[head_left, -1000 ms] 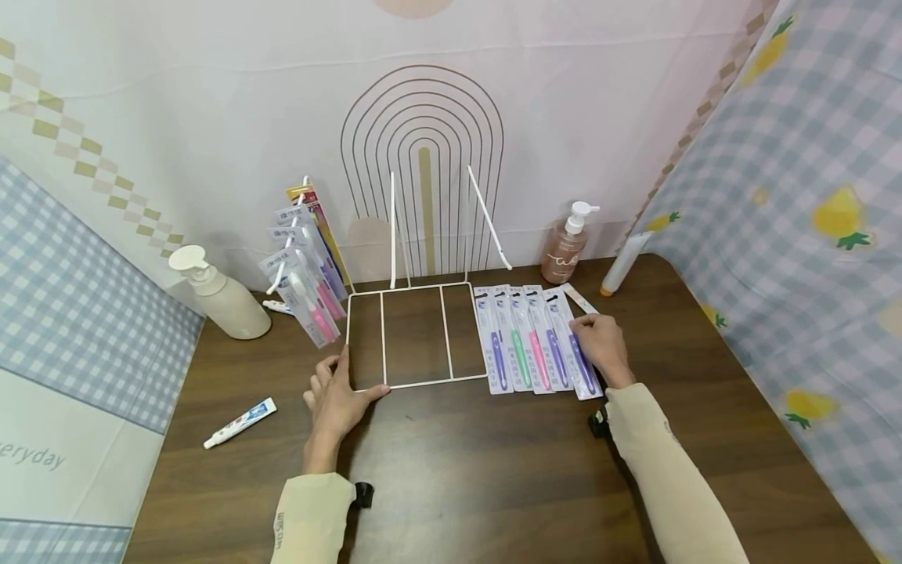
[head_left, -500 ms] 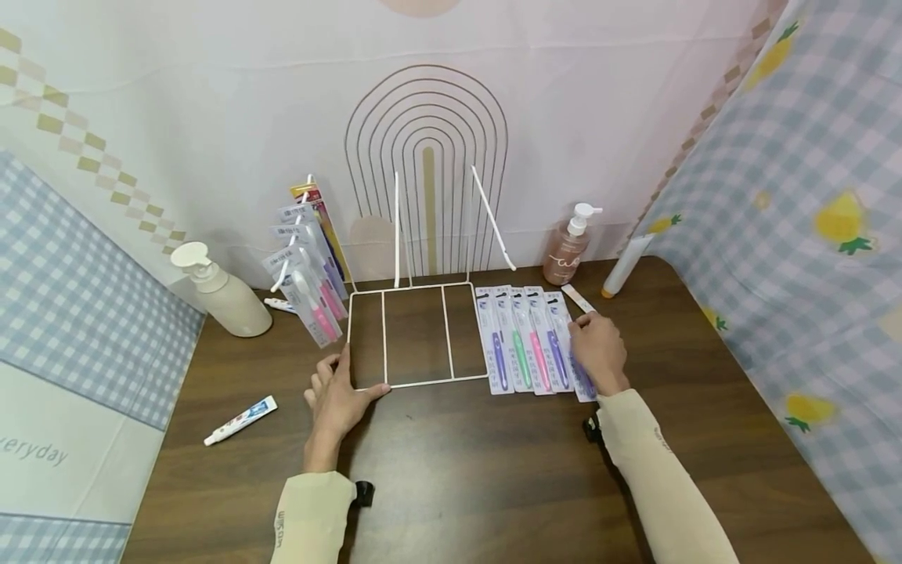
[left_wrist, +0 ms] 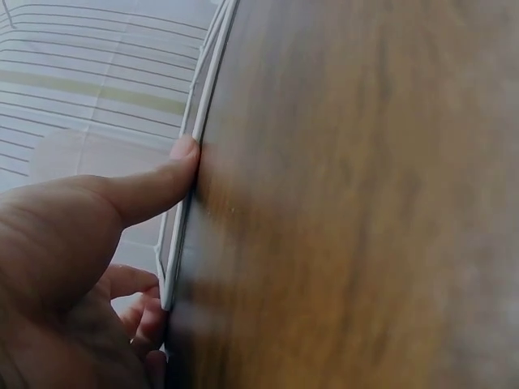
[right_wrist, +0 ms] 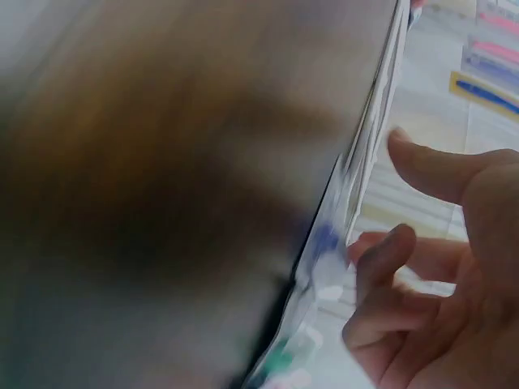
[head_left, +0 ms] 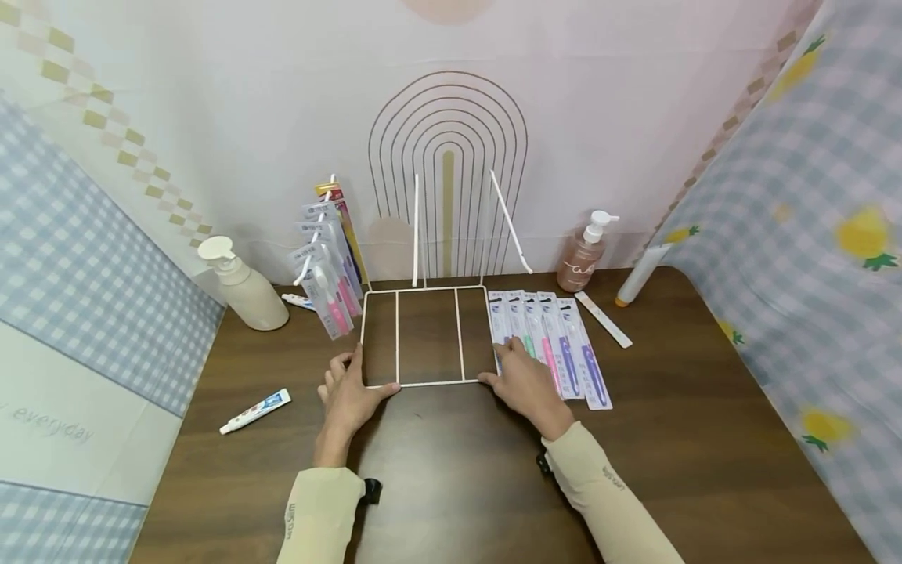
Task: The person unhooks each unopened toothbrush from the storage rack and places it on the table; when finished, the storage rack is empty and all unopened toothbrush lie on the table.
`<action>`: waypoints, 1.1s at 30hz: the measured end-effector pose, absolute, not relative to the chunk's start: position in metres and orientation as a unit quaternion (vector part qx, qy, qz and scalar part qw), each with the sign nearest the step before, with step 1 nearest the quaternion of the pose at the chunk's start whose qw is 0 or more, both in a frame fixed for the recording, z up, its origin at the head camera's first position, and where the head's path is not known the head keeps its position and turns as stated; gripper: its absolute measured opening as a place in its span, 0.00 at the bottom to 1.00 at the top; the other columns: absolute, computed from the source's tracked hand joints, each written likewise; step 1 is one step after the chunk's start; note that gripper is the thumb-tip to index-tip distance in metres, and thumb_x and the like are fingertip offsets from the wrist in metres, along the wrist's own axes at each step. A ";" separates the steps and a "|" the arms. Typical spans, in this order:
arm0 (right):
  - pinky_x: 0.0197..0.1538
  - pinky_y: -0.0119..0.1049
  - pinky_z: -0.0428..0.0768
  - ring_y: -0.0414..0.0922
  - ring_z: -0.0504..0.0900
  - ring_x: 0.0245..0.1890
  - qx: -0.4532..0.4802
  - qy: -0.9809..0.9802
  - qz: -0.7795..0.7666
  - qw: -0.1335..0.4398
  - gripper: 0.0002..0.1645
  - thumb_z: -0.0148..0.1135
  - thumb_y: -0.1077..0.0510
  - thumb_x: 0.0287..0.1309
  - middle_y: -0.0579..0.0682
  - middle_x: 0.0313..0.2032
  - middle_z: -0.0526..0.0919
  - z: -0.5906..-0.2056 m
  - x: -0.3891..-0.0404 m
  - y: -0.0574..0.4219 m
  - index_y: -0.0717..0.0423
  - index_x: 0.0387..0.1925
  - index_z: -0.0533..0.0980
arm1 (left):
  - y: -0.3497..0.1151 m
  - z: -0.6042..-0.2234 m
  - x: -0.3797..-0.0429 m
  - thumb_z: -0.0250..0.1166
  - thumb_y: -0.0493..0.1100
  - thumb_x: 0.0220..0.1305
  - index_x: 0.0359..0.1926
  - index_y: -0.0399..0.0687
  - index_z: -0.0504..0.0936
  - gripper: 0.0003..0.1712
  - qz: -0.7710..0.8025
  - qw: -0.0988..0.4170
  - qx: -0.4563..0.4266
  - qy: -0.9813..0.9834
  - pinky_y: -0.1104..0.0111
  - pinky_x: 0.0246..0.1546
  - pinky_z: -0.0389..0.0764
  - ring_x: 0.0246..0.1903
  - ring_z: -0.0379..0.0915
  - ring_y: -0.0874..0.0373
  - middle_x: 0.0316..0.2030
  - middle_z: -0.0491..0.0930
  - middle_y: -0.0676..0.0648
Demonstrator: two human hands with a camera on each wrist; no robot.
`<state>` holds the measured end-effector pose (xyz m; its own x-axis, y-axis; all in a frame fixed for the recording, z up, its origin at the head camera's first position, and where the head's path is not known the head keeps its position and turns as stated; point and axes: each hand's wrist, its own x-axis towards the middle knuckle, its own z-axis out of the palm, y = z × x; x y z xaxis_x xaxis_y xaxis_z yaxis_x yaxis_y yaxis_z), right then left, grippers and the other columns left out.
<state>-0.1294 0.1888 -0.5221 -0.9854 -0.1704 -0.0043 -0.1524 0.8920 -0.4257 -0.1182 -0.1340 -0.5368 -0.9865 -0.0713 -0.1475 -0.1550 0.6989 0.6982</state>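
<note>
A white wire rack (head_left: 428,384) stands on the table, its two bare prongs rising at the back. At its front-left corner, my left hand (head_left: 348,399) rests with the thumb on the front bar and the index finger along the side; the left wrist view shows the thumb (left_wrist: 166,182) touching the wire. My right hand (head_left: 521,381) is at the front-right corner, thumb spread toward the bar and fingers over packaged toothbrushes (head_left: 586,356), partly hiding several. In the right wrist view, the thumb (right_wrist: 430,166) looks straight and nothing is gripped.
Toothbrush packs (head_left: 331,301) hang from the rack's left prong. A cream pump bottle (head_left: 254,298) and toothpaste tube (head_left: 255,411) are left. On the right are a pink pump bottle (head_left: 581,258), a white tube (head_left: 643,274) and a thin white packet (head_left: 604,319).
My right hand has left the rightmost toothbrush pack and moved left to the rack's front-right corner. My left hand stays at its corner. The head view has shifted slightly.
</note>
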 end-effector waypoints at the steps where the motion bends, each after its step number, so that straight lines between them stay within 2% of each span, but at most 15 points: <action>1: 0.40 0.60 0.89 0.57 0.88 0.37 -0.081 0.974 -0.212 0.025 0.45 0.81 0.41 0.70 0.70 0.64 0.81 -0.519 -0.127 0.184 0.69 0.74 0.80 | -0.134 -0.537 -0.117 0.83 0.55 0.66 0.93 0.41 0.54 0.67 0.383 0.049 -0.061 0.921 0.34 0.70 0.55 0.73 0.57 0.26 0.82 0.57 0.27; 7: 0.38 0.61 0.88 0.61 0.89 0.37 -0.064 0.978 -0.196 0.026 0.48 0.85 0.39 0.65 0.69 0.63 0.80 -0.537 -0.133 0.184 0.67 0.73 0.81 | -0.133 -0.536 -0.109 0.82 0.48 0.67 0.89 0.34 0.62 0.58 0.415 0.019 -0.058 0.908 0.33 0.71 0.56 0.74 0.61 0.24 0.77 0.63 0.24; 9: 0.36 0.59 0.88 0.60 0.89 0.36 -0.065 0.979 -0.193 0.021 0.48 0.85 0.39 0.64 0.67 0.62 0.79 -0.549 -0.137 0.187 0.66 0.73 0.81 | -0.136 -0.533 -0.108 0.82 0.47 0.68 0.87 0.32 0.64 0.56 0.435 0.014 -0.069 0.898 0.33 0.72 0.60 0.72 0.66 0.24 0.75 0.64 0.24; 11: 0.32 0.57 0.86 0.58 0.87 0.33 -0.072 0.979 -0.190 0.012 0.48 0.85 0.36 0.64 0.66 0.59 0.79 -0.564 -0.143 0.191 0.65 0.72 0.81 | -0.143 -0.533 -0.110 0.82 0.48 0.69 0.86 0.31 0.67 0.53 0.453 -0.008 -0.085 0.888 0.41 0.72 0.71 0.66 0.75 0.30 0.73 0.66 0.26; 13: 0.31 0.56 0.85 0.57 0.86 0.32 -0.077 0.979 -0.189 0.008 0.48 0.84 0.36 0.64 0.66 0.58 0.79 -0.573 -0.147 0.193 0.64 0.72 0.82 | -0.153 -0.536 -0.116 0.82 0.50 0.70 0.83 0.30 0.71 0.51 0.471 -0.047 -0.108 0.874 0.55 0.60 0.84 0.57 0.83 0.41 0.71 0.68 0.28; 14: 0.31 0.55 0.85 0.56 0.86 0.31 -0.077 0.978 -0.193 0.009 0.49 0.85 0.36 0.63 0.66 0.58 0.79 -0.572 -0.147 0.192 0.65 0.72 0.82 | -0.155 -0.530 -0.117 0.81 0.48 0.70 0.82 0.30 0.73 0.48 0.486 -0.074 -0.120 0.862 0.61 0.54 0.86 0.52 0.85 0.46 0.70 0.70 0.28; 17: 0.32 0.56 0.85 0.57 0.86 0.32 -0.075 0.977 -0.200 0.012 0.48 0.85 0.37 0.63 0.66 0.57 0.78 -0.568 -0.146 0.189 0.65 0.72 0.82 | -0.159 -0.504 -0.120 0.79 0.41 0.72 0.77 0.31 0.80 0.38 0.542 -0.174 -0.136 0.811 0.76 0.43 0.81 0.44 0.81 0.60 0.65 0.76 0.30; 20: 0.35 0.57 0.87 0.57 0.86 0.34 -0.068 0.975 -0.211 0.012 0.48 0.86 0.39 0.62 0.66 0.56 0.79 -0.560 -0.142 0.185 0.65 0.72 0.82 | -0.155 -0.462 -0.117 0.75 0.33 0.74 0.72 0.33 0.85 0.28 0.588 -0.258 -0.123 0.756 0.81 0.43 0.78 0.42 0.78 0.66 0.61 0.81 0.32; 22: 0.35 0.57 0.87 0.56 0.86 0.34 -0.066 0.974 -0.215 0.015 0.47 0.86 0.41 0.63 0.67 0.56 0.79 -0.551 -0.138 0.183 0.66 0.72 0.82 | -0.153 -0.447 -0.120 0.74 0.32 0.75 0.68 0.34 0.88 0.23 0.600 -0.298 -0.108 0.735 0.83 0.42 0.77 0.40 0.78 0.71 0.57 0.85 0.33; 25: 0.35 0.58 0.86 0.56 0.85 0.34 -0.064 0.974 -0.218 0.019 0.47 0.86 0.42 0.63 0.67 0.55 0.79 -0.543 -0.136 0.181 0.68 0.72 0.81 | -0.153 -0.434 -0.126 0.73 0.32 0.76 0.61 0.33 0.92 0.16 0.610 -0.322 -0.095 0.718 0.82 0.41 0.78 0.38 0.79 0.73 0.49 0.88 0.39; 28: 0.36 0.59 0.86 0.55 0.84 0.34 -0.062 0.974 -0.218 0.028 0.48 0.86 0.42 0.64 0.68 0.55 0.80 -0.536 -0.133 0.178 0.68 0.73 0.80 | -0.152 -0.427 -0.132 0.73 0.32 0.76 0.54 0.30 0.93 0.11 0.619 -0.321 -0.088 0.712 0.82 0.39 0.79 0.35 0.80 0.73 0.41 0.87 0.52; 31: 0.36 0.59 0.86 0.56 0.84 0.34 -0.061 0.974 -0.215 0.026 0.48 0.86 0.43 0.64 0.69 0.55 0.80 -0.539 -0.134 0.178 0.69 0.73 0.80 | -0.152 -0.425 -0.136 0.74 0.31 0.75 0.50 0.25 0.92 0.10 0.625 -0.316 -0.080 0.709 0.82 0.38 0.79 0.33 0.80 0.74 0.36 0.83 0.64; 33: 0.33 0.57 0.85 0.55 0.84 0.33 -0.063 0.975 -0.212 0.016 0.49 0.86 0.42 0.63 0.68 0.55 0.81 -0.548 -0.136 0.181 0.68 0.74 0.80 | -0.151 -0.424 -0.137 0.74 0.31 0.75 0.48 0.23 0.91 0.10 0.625 -0.316 -0.075 0.710 0.82 0.39 0.80 0.33 0.80 0.75 0.36 0.83 0.66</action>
<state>-0.1363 0.1806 -0.5482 -0.9915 -0.1303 -0.0046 -0.1166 0.9017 -0.4164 -0.1373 -0.1511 -0.4242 -0.7888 -0.5015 0.3555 0.2891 0.2077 0.9345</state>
